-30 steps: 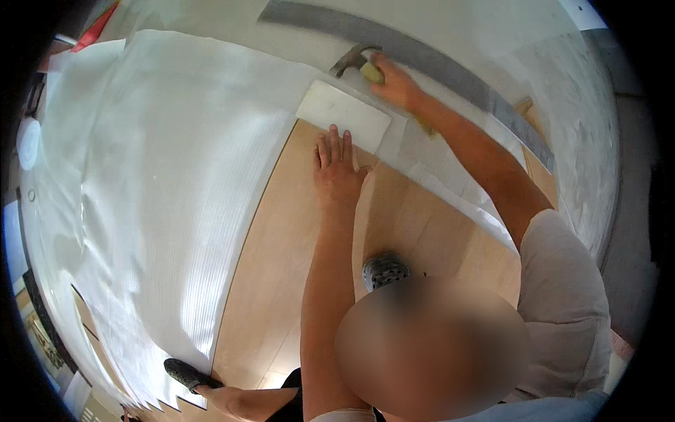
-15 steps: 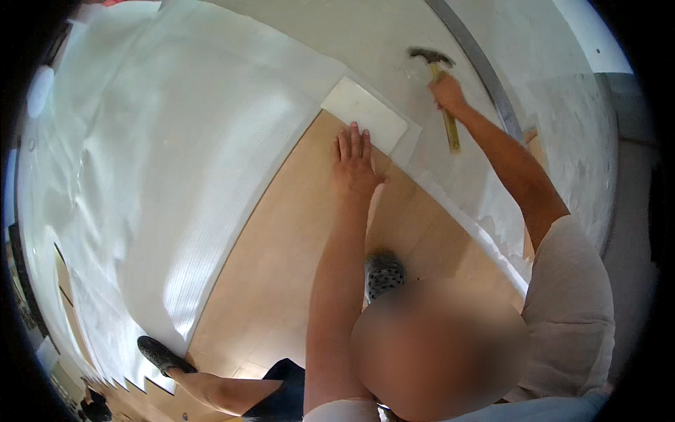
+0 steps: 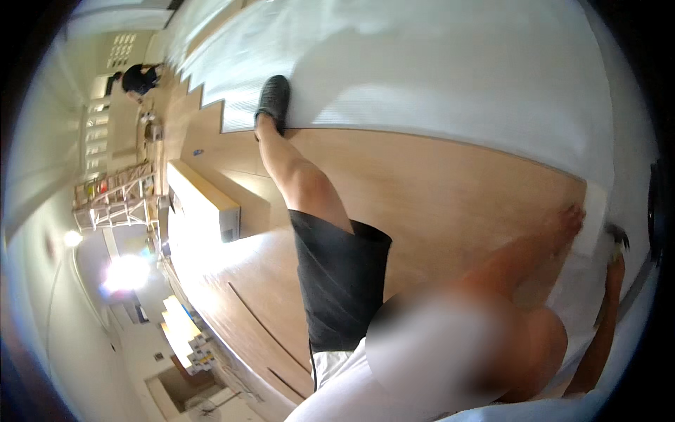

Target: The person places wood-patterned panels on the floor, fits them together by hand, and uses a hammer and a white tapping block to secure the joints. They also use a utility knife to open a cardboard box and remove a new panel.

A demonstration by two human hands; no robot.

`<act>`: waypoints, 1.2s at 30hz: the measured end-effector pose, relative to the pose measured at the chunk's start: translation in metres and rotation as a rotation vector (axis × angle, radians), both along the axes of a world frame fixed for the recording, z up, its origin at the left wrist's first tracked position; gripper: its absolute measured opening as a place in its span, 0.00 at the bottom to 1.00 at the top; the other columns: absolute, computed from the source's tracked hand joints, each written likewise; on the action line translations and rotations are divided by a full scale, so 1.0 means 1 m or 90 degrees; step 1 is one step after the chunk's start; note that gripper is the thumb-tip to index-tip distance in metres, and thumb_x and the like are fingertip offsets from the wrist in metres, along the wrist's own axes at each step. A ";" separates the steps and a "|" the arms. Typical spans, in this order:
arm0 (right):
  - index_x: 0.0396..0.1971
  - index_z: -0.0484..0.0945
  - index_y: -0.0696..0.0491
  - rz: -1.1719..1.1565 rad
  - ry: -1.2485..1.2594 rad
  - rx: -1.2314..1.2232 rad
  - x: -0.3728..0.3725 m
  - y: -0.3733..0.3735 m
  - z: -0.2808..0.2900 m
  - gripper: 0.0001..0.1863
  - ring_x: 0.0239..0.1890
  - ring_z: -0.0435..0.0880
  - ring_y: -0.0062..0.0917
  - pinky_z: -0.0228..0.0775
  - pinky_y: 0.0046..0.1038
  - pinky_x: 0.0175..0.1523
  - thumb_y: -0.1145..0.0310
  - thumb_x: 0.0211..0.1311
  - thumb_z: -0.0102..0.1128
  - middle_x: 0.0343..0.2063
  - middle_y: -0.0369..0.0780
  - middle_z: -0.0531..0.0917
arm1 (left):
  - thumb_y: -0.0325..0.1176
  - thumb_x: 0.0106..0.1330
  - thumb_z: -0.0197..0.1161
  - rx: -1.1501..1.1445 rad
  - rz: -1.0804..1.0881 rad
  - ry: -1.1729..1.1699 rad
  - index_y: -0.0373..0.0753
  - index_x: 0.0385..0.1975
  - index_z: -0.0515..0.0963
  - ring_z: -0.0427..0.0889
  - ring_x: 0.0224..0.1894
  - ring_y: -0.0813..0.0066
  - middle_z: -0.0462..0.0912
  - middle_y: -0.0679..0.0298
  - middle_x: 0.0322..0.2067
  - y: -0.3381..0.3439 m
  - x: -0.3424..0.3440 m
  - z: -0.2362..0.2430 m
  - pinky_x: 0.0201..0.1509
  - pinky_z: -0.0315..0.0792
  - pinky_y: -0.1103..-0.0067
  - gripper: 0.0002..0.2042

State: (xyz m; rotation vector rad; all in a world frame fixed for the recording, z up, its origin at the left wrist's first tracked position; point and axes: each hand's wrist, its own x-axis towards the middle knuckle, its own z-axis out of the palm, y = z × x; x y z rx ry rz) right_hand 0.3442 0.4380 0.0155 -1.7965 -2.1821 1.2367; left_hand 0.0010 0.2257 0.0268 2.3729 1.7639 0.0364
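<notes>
At the right side, my left hand [image 3: 571, 219] lies on the end of the wood-look floor planks [image 3: 422, 165], next to a flat white block [image 3: 596, 211]. Its fingers look stretched out, though they are somewhat blurred. Beyond the block, close to the picture's rim, my right hand [image 3: 614, 271] grips a hammer [image 3: 618, 236] with a dark claw head. The head sits just past the block, apart from it. Most of the handle is hidden by the hand and the dark rim.
White underlay sheeting [image 3: 450, 77] covers the floor along the planks' edge. My dark clog [image 3: 273, 102] rests at that edge. A long box [image 3: 200, 204] lies on the planks. Farther off are a shelf-like ladder frame [image 3: 116, 197], stacked boxes [image 3: 184, 334] and a crouching person [image 3: 138, 79].
The view has swung left, so both hands now appear at the far right and more of the room shows. My right hand still holds the hammer; my left stays by the white block.
</notes>
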 end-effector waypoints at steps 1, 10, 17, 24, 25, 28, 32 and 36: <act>0.70 0.63 0.62 -0.118 0.035 -0.080 0.019 -0.003 0.005 0.34 0.64 0.71 0.38 0.60 0.34 0.70 0.71 0.63 0.52 0.65 0.48 0.72 | 0.65 0.47 0.73 -0.035 -0.009 -0.041 0.45 0.75 0.56 0.39 0.79 0.49 0.44 0.53 0.78 -0.003 0.011 0.004 0.80 0.30 0.54 0.56; 0.56 0.72 0.64 -0.029 -0.234 -0.037 0.028 -0.024 0.027 0.22 0.48 0.76 0.33 0.67 0.30 0.58 0.67 0.67 0.51 0.49 0.46 0.79 | 0.67 0.52 0.69 -0.069 0.017 -0.026 0.47 0.77 0.52 0.36 0.79 0.47 0.41 0.56 0.78 -0.020 0.051 0.004 0.80 0.30 0.53 0.55; 0.45 0.75 0.62 0.095 -0.039 -0.139 0.031 -0.024 0.036 0.14 0.37 0.78 0.31 0.73 0.34 0.43 0.67 0.69 0.53 0.38 0.44 0.80 | 0.67 0.55 0.66 -0.083 0.003 -0.017 0.47 0.77 0.52 0.35 0.79 0.49 0.40 0.56 0.78 -0.015 0.051 0.011 0.80 0.29 0.54 0.52; 0.52 0.74 0.61 0.146 -0.125 0.071 0.008 -0.033 0.035 0.19 0.38 0.79 0.30 0.73 0.36 0.44 0.65 0.67 0.55 0.39 0.44 0.81 | 0.60 0.61 0.65 -0.116 -0.002 -0.033 0.53 0.77 0.53 0.38 0.79 0.53 0.42 0.61 0.79 -0.014 0.036 0.022 0.80 0.30 0.55 0.46; 0.56 0.73 0.61 0.104 -0.215 -0.052 0.003 -0.032 0.042 0.21 0.37 0.78 0.29 0.72 0.36 0.43 0.67 0.66 0.54 0.40 0.42 0.81 | 0.60 0.61 0.65 -0.115 -0.002 -0.024 0.53 0.77 0.53 0.37 0.79 0.52 0.42 0.61 0.79 -0.014 0.034 0.023 0.80 0.30 0.55 0.46; 0.56 0.73 0.60 0.005 -0.113 -0.028 -0.013 -0.046 0.056 0.20 0.34 0.76 0.26 0.71 0.32 0.39 0.69 0.66 0.54 0.37 0.39 0.79 | 0.62 0.60 0.65 -0.104 0.003 -0.003 0.53 0.77 0.52 0.36 0.80 0.52 0.41 0.60 0.79 -0.015 0.033 0.023 0.80 0.29 0.56 0.47; 0.52 0.74 0.57 0.010 -0.072 -0.042 -0.032 -0.053 0.064 0.16 0.30 0.74 0.21 0.68 0.25 0.34 0.71 0.65 0.54 0.32 0.36 0.77 | 0.62 0.58 0.66 -0.112 0.007 -0.027 0.50 0.77 0.52 0.36 0.80 0.53 0.41 0.60 0.79 -0.013 0.037 0.017 0.80 0.29 0.56 0.49; 0.48 0.75 0.58 -0.020 -0.093 -0.001 -0.041 -0.054 0.051 0.12 0.30 0.74 0.22 0.68 0.26 0.35 0.69 0.68 0.54 0.32 0.37 0.77 | 0.58 0.59 0.66 -0.047 0.046 -0.056 0.46 0.76 0.54 0.40 0.79 0.51 0.45 0.58 0.78 -0.013 0.048 -0.012 0.81 0.30 0.57 0.47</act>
